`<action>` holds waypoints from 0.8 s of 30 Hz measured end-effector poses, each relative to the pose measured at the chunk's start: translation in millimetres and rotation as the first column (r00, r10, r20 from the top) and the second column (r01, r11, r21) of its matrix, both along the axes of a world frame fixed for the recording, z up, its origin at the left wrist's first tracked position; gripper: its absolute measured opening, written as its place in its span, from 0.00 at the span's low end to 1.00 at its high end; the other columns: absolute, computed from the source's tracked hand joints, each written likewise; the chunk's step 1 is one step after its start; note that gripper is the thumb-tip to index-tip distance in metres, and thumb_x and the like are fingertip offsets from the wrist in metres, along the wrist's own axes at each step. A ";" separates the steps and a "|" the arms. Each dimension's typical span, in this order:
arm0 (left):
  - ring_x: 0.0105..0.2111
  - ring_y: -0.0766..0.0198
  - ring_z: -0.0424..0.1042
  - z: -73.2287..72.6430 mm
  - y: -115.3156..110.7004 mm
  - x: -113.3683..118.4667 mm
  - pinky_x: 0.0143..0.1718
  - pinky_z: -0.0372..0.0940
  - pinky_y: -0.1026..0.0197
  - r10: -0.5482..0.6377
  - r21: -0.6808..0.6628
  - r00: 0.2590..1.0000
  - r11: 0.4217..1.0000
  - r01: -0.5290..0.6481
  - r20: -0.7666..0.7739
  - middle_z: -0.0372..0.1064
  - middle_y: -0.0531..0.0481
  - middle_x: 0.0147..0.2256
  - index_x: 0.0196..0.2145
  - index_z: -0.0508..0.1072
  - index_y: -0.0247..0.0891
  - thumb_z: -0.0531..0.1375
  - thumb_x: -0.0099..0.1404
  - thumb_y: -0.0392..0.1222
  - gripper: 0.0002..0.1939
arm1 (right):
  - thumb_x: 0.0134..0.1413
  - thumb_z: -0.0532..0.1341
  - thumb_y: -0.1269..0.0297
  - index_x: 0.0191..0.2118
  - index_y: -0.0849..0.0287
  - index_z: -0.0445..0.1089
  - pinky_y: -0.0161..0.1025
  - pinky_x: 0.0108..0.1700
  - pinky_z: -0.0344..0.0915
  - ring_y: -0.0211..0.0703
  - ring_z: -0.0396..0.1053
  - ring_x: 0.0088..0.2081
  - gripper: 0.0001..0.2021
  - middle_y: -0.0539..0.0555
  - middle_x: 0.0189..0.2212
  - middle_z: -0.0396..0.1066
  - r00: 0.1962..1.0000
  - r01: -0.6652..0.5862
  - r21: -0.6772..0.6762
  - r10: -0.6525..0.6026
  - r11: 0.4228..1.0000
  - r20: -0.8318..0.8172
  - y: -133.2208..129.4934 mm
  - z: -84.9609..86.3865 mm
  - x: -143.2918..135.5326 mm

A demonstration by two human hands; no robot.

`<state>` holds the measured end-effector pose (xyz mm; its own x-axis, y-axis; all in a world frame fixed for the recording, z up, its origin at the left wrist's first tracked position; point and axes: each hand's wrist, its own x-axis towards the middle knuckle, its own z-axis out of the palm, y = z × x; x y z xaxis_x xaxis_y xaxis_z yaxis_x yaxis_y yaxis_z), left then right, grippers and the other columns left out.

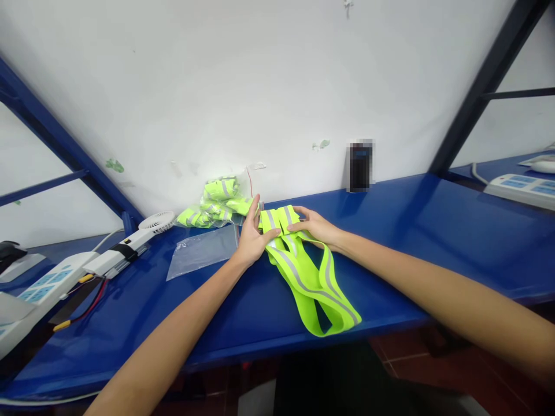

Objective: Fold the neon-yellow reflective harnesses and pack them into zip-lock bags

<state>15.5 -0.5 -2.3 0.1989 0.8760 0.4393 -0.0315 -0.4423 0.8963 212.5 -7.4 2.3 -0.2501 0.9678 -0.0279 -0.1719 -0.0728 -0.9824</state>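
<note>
Yellow-green straps with grey reflective stripes (299, 271) lie on the blue table (234, 323), their looped lower end at the front edge. At their upper end my left hand (254, 234) holds the left side, thumb on top, index finger pointing up. My right hand (314, 225) grips the upper right side between thumb and fingers. The two thumbs are a short gap apart over the folded bands. Beside my left hand lies a flat clear plastic bag (202, 251). Behind it are several clear bags with folded yellow-green straps (217, 202).
On the left are a white fan (156, 222), a white device with a black band (119, 254), wires with yellow connectors (62, 326) and a white power strip (52, 289). A dark pixelated object (360, 166) stands by the wall. Another power strip (524, 189) is at right.
</note>
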 end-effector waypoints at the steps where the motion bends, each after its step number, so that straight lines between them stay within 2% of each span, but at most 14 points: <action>1: 0.69 0.46 0.41 0.4 0.2 0.2 0.63 0.54 0.51 0.008 -0.014 1.000 1.000 -0.007 0.014 0.45 0.41 0.68 0.67 0.50 0.47 0.74 0.46 0.40 0.57 | 0.40 0.73 0.69 0.63 0.56 0.57 0.51 0.53 0.70 0.53 0.74 0.48 0.42 0.62 0.56 0.68 1.000 -0.001 0.021 0.001 1.000 -0.001 0.2 -0.5 0.0; 3: 0.67 0.45 0.50 0.6 0.5 0.0 0.60 0.59 0.51 -0.006 -0.082 0.999 0.997 0.010 0.051 0.48 0.39 0.67 0.68 0.46 0.49 0.74 0.44 0.38 0.61 | 0.40 0.73 0.68 0.62 0.56 0.58 0.51 0.51 0.71 0.52 0.74 0.46 0.41 0.61 0.53 0.70 1.000 -0.002 0.058 0.002 0.998 0.010 -0.3 -1.1 -0.2; 4: 0.64 0.46 0.57 0.5 0.4 -0.1 0.58 0.62 0.50 -0.026 -0.132 0.997 0.991 0.036 0.076 0.52 0.38 0.65 0.69 0.43 0.51 0.74 0.43 0.37 0.63 | 0.40 0.73 0.67 0.62 0.55 0.59 0.51 0.50 0.72 0.51 0.75 0.45 0.41 0.60 0.51 0.71 1.000 -0.003 0.073 0.002 0.997 0.023 -0.8 -1.0 -0.3; 6: 0.55 0.47 0.69 0.1 -0.4 -0.1 0.52 0.67 0.48 -0.072 -0.239 0.989 0.966 0.102 0.131 0.65 0.38 0.58 0.69 0.37 0.52 0.74 0.44 0.36 0.66 | 0.40 0.74 0.66 0.61 0.54 0.59 0.51 0.48 0.72 0.51 0.75 0.43 0.41 0.59 0.48 0.73 0.999 -0.008 0.102 0.003 0.995 0.048 -2.3 -0.2 -0.7; 8: 0.45 0.51 0.76 0.0 -1.4 0.6 0.48 0.69 0.49 -0.087 -0.319 0.980 0.937 0.141 0.177 0.73 0.42 0.48 0.69 0.39 0.50 0.74 0.44 0.37 0.64 | 0.40 0.74 0.66 0.61 0.54 0.59 0.52 0.47 0.73 0.51 0.75 0.42 0.41 0.58 0.46 0.73 0.998 -0.008 0.122 0.001 0.993 0.059 -4.0 1.2 -1.3; 10: 0.40 0.54 0.77 0.4 -2.1 1.2 0.46 0.70 0.50 -0.080 -0.354 0.979 0.924 0.144 0.190 0.76 0.46 0.42 0.67 0.49 0.45 0.74 0.45 0.40 0.57 | 0.41 0.74 0.65 0.61 0.55 0.58 0.53 0.47 0.73 0.51 0.75 0.42 0.41 0.58 0.46 0.73 0.998 -0.007 0.120 -0.002 0.993 0.068 -5.4 2.5 -1.8; 14: 0.36 0.57 0.76 1.5 -1.9 -0.7 0.43 0.70 0.53 -0.066 -0.356 0.991 0.928 0.105 0.120 0.76 0.48 0.38 0.57 0.65 0.40 0.74 0.46 0.43 0.41 | 0.43 0.73 0.65 0.63 0.56 0.56 0.52 0.46 0.73 0.51 0.75 0.40 0.41 0.58 0.43 0.73 0.995 -0.046 0.082 0.039 0.996 0.091 -8.3 4.2 -3.1; 17: 0.35 0.57 0.76 2.1 -1.8 -3.3 0.39 0.70 0.55 -0.047 -0.322 0.998 0.945 0.061 0.049 0.76 0.49 0.37 0.51 0.68 0.40 0.74 0.45 0.41 0.35 | 0.45 0.71 0.66 0.64 0.55 0.52 0.52 0.44 0.73 0.50 0.75 0.38 0.42 0.56 0.39 0.74 0.989 -0.087 0.103 0.074 0.991 0.125 -11.0 5.6 -3.8; 21: 0.33 0.59 0.75 1.7 -1.3 -3.1 0.35 0.70 0.59 -0.009 -0.276 1.000 0.961 0.016 0.028 0.75 0.51 0.34 0.49 0.69 0.41 0.73 0.45 0.40 0.33 | 0.45 0.70 0.68 0.64 0.55 0.52 0.51 0.42 0.73 0.49 0.74 0.35 0.41 0.54 0.37 0.74 0.981 -0.115 0.135 0.092 0.984 0.169 -11.3 8.0 -1.9; 24: 0.32 0.59 0.75 2.9 0.6 -2.3 0.35 0.71 0.58 0.005 -0.341 0.993 0.940 0.035 0.117 0.75 0.51 0.35 0.50 0.68 0.41 0.73 0.45 0.39 0.34 | 0.45 0.66 0.72 0.65 0.54 0.52 0.49 0.45 0.72 0.49 0.75 0.37 0.40 0.54 0.39 0.75 0.986 -0.167 0.067 0.165 0.984 0.036 -8.2 9.9 2.0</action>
<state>13.3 0.1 0.5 0.1790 0.9746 0.1347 -0.1471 -0.1089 0.9831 214.5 -15.7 12.2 -0.4077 0.9127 0.0283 -0.1338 -0.0291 -0.9906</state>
